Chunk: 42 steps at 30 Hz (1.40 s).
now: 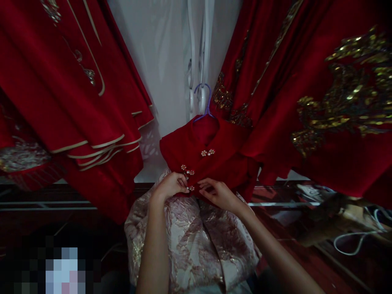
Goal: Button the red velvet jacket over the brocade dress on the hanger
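Observation:
A red garment [226, 139] with a stand collar hangs on a purple hanger [209, 98] in front of me. Flower-shaped beaded buttons [208, 153] run down its front. My left hand [172, 185] is closed at the lower front, thumb and fingers pinching the cloth beside the lowest flower button [191, 188]. To its right, my right hand [219, 196] rests against the lower front, fingers stretched leftward and slightly apart. Below the red cloth a shiny pale pink and gold brocade skirt [183, 241] spreads out between my forearms.
Long red garments with cream piping [104, 141] hang on the left. On the right are red garments with gold sequin work [352, 94]. White metal rods [205, 45] stand behind the hanger. A white cable [349, 245] loops at lower right.

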### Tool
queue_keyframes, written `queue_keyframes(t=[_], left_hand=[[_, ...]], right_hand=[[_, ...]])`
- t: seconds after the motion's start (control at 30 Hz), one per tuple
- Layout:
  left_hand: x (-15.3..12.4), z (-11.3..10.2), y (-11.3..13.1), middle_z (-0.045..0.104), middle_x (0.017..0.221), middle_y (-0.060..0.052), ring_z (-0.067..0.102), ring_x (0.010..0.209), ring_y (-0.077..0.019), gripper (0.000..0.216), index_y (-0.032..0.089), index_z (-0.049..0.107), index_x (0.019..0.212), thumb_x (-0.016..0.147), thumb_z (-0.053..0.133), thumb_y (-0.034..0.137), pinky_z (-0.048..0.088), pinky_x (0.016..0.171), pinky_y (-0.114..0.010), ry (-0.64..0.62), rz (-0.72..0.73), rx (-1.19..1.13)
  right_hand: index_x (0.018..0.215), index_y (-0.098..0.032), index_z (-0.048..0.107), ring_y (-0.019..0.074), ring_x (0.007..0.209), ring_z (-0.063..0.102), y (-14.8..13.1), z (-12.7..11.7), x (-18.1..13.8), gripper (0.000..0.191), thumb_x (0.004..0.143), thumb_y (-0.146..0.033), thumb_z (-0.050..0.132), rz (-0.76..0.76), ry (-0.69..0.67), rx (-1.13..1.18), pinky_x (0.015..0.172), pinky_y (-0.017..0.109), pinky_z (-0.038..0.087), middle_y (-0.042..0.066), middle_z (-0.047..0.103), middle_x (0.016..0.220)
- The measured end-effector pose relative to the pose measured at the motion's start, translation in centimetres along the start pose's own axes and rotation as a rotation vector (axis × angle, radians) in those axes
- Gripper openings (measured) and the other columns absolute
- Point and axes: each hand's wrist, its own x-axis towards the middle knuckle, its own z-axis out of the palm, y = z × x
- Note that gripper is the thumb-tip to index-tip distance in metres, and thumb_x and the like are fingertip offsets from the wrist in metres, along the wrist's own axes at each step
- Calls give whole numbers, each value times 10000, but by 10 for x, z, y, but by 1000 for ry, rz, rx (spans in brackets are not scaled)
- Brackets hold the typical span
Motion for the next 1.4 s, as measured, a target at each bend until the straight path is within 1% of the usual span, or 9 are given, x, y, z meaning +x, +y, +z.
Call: queue_keyframes(t=[0.1, 0.23, 0.5, 0.7, 0.83, 0.93, 1.1, 1.2, 1.4], left_hand=[[1, 0, 1, 622, 653, -5, 557, 607, -127, 298, 135, 619, 696, 551, 755, 357, 405, 564, -227, 32, 26, 44], [2, 0, 0, 614, 651, -3, 555, 609, -126, 298, 136, 594, 686, 552, 758, 345, 407, 569, -225, 56, 20, 49], [4, 0, -2, 585, 628, 17, 544, 594, -117, 264, 145, 567, 685, 554, 748, 285, 393, 548, -216, 74, 23, 42], [3, -1, 2, 567, 639, 21, 531, 597, -101, 216, 146, 552, 687, 611, 711, 271, 387, 552, -201, 96, 79, 37], [3, 1, 3, 568, 628, 17, 532, 593, -103, 240, 136, 564, 700, 586, 734, 262, 408, 565, -213, 56, 21, -43], [3, 2, 3, 582, 646, 8, 546, 614, -108, 252, 131, 572, 701, 561, 748, 246, 427, 582, -218, 72, -6, -81], [6, 3, -2, 621, 666, -16, 577, 639, -125, 216, 127, 602, 708, 564, 733, 222, 448, 615, -234, 97, -38, -67], [6, 3, -4, 631, 662, -21, 584, 631, -130, 195, 126, 603, 686, 577, 719, 239, 451, 618, -240, 75, -31, -63], [4, 1, -4, 625, 664, -19, 580, 635, -137, 189, 130, 617, 706, 582, 704, 241, 435, 590, -235, 91, -23, 6]], right_hand=[[1107, -179, 583, 151, 919, 639, 8, 10, 1, 304, 812, -248, 566, 8, 8, 67, 701, 260, 548, 71, 660, 1047], [1121, -188, 574, 160, 952, 635, 12, 19, 3, 314, 812, -247, 570, 3, 6, 110, 713, 271, 552, 72, 657, 1071], [1092, -180, 583, 149, 930, 638, 9, 21, 3, 289, 811, -249, 571, 0, 21, 128, 693, 249, 548, 64, 668, 1040], [1101, -182, 578, 143, 918, 634, 8, 22, 3, 297, 816, -267, 567, -12, 17, 125, 664, 233, 542, 62, 663, 1021], [1089, -181, 584, 138, 894, 634, 8, 20, 4, 278, 823, -258, 555, -18, -4, 106, 671, 236, 542, 59, 665, 1003], [1091, -177, 572, 137, 883, 637, 9, 22, 4, 287, 814, -250, 561, 5, 28, 104, 680, 242, 546, 63, 660, 999], [1103, -177, 553, 157, 953, 622, 12, 29, 4, 316, 794, -239, 577, 18, 77, 110, 673, 249, 559, 80, 639, 1042], [1082, -176, 564, 155, 951, 621, 11, 30, 3, 291, 798, -238, 567, 4, 80, 116, 678, 249, 561, 76, 638, 1043], [1059, -168, 572, 148, 936, 619, 7, 29, 2, 269, 802, -244, 560, 0, 88, 130, 699, 247, 554, 68, 639, 1023]])
